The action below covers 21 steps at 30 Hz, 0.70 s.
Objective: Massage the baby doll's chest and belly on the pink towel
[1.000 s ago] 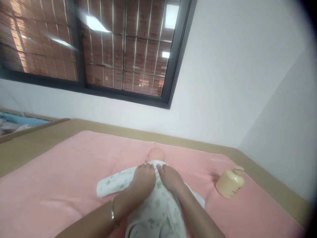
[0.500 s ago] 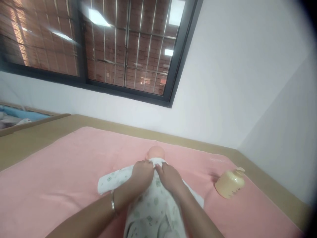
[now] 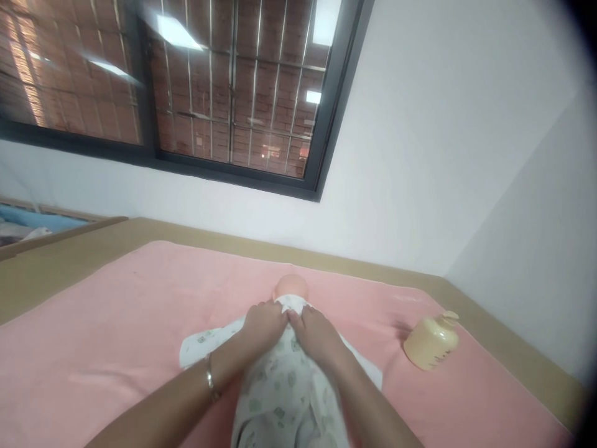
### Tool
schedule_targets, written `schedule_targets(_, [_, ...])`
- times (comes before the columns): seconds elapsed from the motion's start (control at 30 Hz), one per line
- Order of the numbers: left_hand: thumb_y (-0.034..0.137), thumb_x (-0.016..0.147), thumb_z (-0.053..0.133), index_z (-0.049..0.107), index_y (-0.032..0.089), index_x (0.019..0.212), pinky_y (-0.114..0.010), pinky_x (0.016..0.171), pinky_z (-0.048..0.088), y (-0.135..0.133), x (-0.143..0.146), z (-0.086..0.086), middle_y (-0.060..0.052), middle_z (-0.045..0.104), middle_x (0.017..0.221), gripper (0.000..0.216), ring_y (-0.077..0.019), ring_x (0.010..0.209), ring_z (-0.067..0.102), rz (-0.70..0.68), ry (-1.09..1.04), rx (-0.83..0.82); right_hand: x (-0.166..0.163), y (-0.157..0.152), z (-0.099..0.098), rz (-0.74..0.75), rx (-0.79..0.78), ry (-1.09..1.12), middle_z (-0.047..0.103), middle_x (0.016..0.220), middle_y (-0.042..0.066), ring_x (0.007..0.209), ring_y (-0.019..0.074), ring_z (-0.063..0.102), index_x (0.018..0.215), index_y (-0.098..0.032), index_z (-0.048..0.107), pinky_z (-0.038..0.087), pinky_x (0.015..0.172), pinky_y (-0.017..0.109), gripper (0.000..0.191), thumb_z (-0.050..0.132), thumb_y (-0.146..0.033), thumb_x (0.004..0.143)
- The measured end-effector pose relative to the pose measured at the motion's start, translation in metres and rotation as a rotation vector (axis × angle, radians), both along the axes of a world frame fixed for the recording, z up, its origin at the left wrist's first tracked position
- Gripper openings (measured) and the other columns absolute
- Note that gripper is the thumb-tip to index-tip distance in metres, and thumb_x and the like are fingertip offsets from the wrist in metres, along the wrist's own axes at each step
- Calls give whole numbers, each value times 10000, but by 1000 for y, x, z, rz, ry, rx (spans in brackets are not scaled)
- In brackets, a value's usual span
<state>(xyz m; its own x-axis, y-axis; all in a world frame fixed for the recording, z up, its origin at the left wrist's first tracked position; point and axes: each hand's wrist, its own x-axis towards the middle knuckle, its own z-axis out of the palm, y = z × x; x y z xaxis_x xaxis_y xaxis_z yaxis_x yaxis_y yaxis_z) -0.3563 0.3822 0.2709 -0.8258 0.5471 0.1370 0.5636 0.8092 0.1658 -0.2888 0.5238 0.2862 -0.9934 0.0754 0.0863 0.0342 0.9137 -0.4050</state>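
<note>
Pink cloth (creased) is spread below. A printed gown seems grasped near its collar by the fingers of left hand and right hand; collar handling is judged in hand, even tension called for next. Beyond the fingertips, a round-headed doll is seen; well rightward, a glossy bottle.

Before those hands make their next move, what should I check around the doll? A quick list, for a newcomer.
1. Left hand at the printed garment's neckline: ok.
2. Right hand there too, beside the left: ok.
3. Firm grip on the cloth: cannot tell; the fingers partly hide it.
4. Doll's head uncovered beyond the neckline: ok.
5. Yellow bottle apart from both hands: ok.
6. Pink mat free of creases: not ok.
</note>
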Motion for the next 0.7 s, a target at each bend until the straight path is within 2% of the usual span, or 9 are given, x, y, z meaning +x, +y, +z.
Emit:
schedule_targets(0.1, [291, 942, 303, 627, 119, 937, -391, 700, 468, 7, 18, 1, -146, 638, 908, 368, -287, 844, 607, 2, 120, -87, -15, 17, -8, -3, -64, -61, 640, 989, 163, 905, 235, 596, 984, -109, 628, 410, 786, 322, 685, 83, -525, 966])
schedule_targets(0.2, [292, 942, 308, 625, 119, 948, -383, 712, 469, 7, 18, 0, -145, 641, 919, 362, -279, 858, 608, -3, 141, -61, -10, 19, -5, 45, -75, -62, 637, 999, 158, 900, 222, 594, 999, -111, 625, 407, 785, 313, 685, 71, -512, 970])
schedule_targets(0.37, [398, 907, 355, 620, 176, 911, -323, 664, 457, -5, -13, -1, -92, 658, 911, 346, -225, 795, 619, -40, -102, 87, 21, -11, 10, 95, 58, 39, 584, 1134, 186, 1105, 278, 507, 1121, -102, 579, 354, 907, 363, 624, 138, -516, 967])
schedule_targets(0.47, [434, 900, 370, 621, 204, 907, -291, 669, 455, -9, -18, 3, -56, 660, 942, 340, -197, 795, 616, -118, -218, 181, 21, -18, 8, 83, 83, 63, 574, 1150, 188, 1125, 287, 491, 1112, -105, 577, 354, 914, 376, 622, 143, -524, 963])
schedule_targets(0.53, [380, 908, 367, 626, 202, 932, -319, 707, 457, -7, -7, 8, -65, 653, 952, 315, -218, 825, 611, -131, -149, 125, 10, -12, 1, 30, 87, 64, 595, 1099, 179, 1053, 285, 532, 1075, -116, 590, 382, 860, 377, 634, 130, -537, 959])
schedule_targets(0.6, [312, 915, 355, 634, 178, 973, -382, 737, 455, -4, 11, 14, -109, 640, 952, 315, -269, 870, 598, -102, -7, -22, -3, 0, -6, -27, 82, 17, 620, 1024, 178, 958, 284, 571, 1022, -118, 609, 402, 793, 378, 667, 109, -555, 954])
schedule_targets(0.7, [266, 921, 346, 633, 116, 1037, -444, 773, 445, 2, 32, 19, -187, 612, 1005, 344, -326, 953, 569, -62, 134, -165, -14, 15, -9, -31, 17, -72, 641, 946, 170, 865, 269, 593, 953, -121, 631, 405, 742, 366, 721, 67, -570, 949])
